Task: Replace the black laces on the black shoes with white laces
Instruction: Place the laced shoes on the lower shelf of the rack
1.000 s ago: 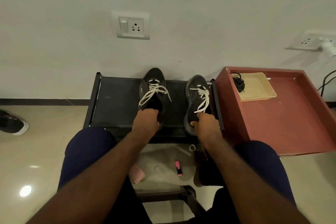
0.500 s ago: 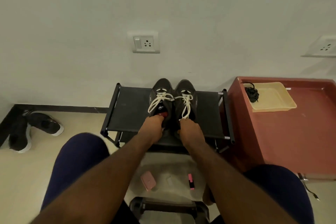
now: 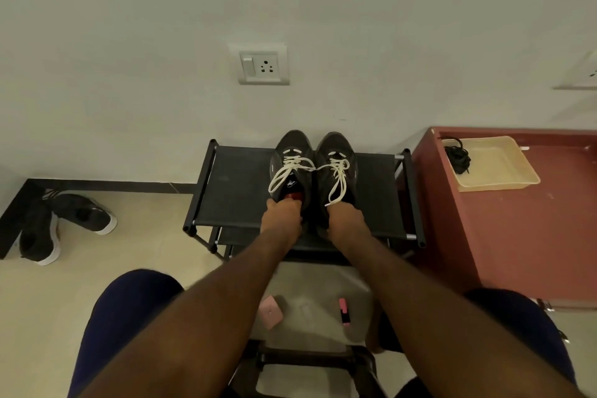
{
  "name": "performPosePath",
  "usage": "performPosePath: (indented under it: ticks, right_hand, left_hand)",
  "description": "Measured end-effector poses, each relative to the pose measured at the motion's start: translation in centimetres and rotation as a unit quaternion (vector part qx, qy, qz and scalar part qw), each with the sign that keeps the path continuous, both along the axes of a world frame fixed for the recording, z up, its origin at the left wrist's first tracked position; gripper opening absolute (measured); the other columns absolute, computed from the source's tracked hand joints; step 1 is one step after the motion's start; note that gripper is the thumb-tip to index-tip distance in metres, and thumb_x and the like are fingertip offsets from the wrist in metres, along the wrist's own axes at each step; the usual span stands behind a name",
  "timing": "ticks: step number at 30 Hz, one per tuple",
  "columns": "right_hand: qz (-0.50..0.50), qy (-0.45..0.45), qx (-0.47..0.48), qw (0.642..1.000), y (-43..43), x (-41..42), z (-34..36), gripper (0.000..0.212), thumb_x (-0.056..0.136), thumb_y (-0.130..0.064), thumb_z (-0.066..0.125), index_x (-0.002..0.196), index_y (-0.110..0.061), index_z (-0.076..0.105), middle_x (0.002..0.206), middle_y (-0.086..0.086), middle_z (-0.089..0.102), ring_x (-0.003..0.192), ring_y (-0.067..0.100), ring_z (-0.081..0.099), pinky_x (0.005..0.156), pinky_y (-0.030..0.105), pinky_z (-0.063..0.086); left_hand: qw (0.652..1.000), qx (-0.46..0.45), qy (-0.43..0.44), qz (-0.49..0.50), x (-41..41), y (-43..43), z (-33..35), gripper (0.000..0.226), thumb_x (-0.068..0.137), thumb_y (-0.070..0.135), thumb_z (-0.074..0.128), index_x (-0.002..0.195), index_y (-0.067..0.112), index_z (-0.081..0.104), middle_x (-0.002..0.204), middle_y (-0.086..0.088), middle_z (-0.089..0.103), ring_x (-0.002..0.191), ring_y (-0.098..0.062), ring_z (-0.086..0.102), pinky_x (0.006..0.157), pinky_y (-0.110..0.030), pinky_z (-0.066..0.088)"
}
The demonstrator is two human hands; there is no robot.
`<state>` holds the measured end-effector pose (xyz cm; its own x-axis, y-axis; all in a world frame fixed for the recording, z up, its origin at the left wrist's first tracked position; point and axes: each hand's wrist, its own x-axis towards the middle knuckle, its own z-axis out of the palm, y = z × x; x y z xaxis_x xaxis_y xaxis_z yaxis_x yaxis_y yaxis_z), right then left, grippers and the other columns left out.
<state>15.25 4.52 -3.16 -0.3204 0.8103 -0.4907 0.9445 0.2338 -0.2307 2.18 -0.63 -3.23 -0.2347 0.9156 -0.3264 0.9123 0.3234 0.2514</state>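
Shoes (image 3: 300,145) with white laces (image 3: 336,178) stand side by side on the rack (image 3: 239,191), toes to the wall (image 3: 161,42); our left grip (image 3: 282,216) clamps the left heel, our right grip (image 3: 344,220) the right heel.

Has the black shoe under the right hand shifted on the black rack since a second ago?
Yes. The right black shoe moved left, away from the black rack's right rail, up beside the left black shoe.

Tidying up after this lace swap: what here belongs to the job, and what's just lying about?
Job: left black shoe, right black shoe, white laces, black laces in beige tray, left hand, right hand holding heels.
Lying about: floor sneakers, pink highlighter, pink pad, wall socket.
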Motion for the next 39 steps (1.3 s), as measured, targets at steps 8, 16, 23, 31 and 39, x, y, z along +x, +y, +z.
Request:
performPosePath:
  ticks: [8,16,23,31,39]
  right_hand:
    - [0.033,0.006,0.044,0.998,-6.9,1.4,5.6,0.025,0.09,-0.018,0.063,0.114,-0.01,0.063,0.116,0.013,0.064,0.107,0.034,0.063,0.09,0.041,0.052]
    - [0.058,0.034,0.026,0.997,-17.1,3.9,11.6,0.018,0.088,-0.021,0.065,0.104,-0.012,0.064,0.105,0.009,0.066,0.094,0.029,0.065,0.08,0.036,0.055]
    - [0.064,0.055,-0.039,0.996,-21.3,5.5,11.6,0.029,0.086,-0.018,0.072,0.115,-0.016,0.067,0.108,0.005,0.067,0.103,0.023,0.064,0.085,0.032,0.053]
    - [0.045,0.032,-0.085,0.995,-18.2,5.0,5.5,0.015,0.089,-0.02,0.065,0.101,-0.013,0.068,0.099,0.005,0.067,0.093,0.02,0.065,0.071,0.029,0.05]
    - [0.0,0.022,-0.093,0.995,-13.3,5.5,-0.8,0.01,0.084,-0.015,0.061,0.083,-0.006,0.065,0.092,0.014,0.067,0.093,0.032,0.065,0.075,0.032,0.05]
  left_hand:
    - [0.997,0.076,-0.008,-0.014,0.7,-5.1,6.2,0.022,0.091,0.029,0.061,0.11,0.018,0.062,0.11,-0.007,0.065,0.105,-0.031,0.061,0.085,-0.04,0.049]
    - [0.995,0.091,-0.012,-0.035,2.9,-15.2,11.3,0.018,0.092,0.031,0.06,0.107,0.022,0.062,0.1,0.0,0.065,0.097,-0.022,0.063,0.081,-0.034,0.051]
    - [0.998,0.04,-0.001,-0.052,2.9,-20.1,12.8,0.023,0.088,0.037,0.065,0.108,0.025,0.065,0.098,0.002,0.066,0.094,-0.021,0.064,0.079,-0.033,0.051]
    - [0.992,-0.063,-0.107,0.0,2.5,-16.7,5.0,0.018,0.084,0.019,0.065,0.101,0.013,0.068,0.095,-0.007,0.066,0.091,-0.024,0.064,0.079,-0.031,0.052]
    - [0.987,0.012,-0.15,0.055,3.7,-14.0,-3.3,0.017,0.088,0.017,0.059,0.1,0.011,0.069,0.097,-0.009,0.069,0.09,-0.026,0.064,0.074,-0.029,0.046]
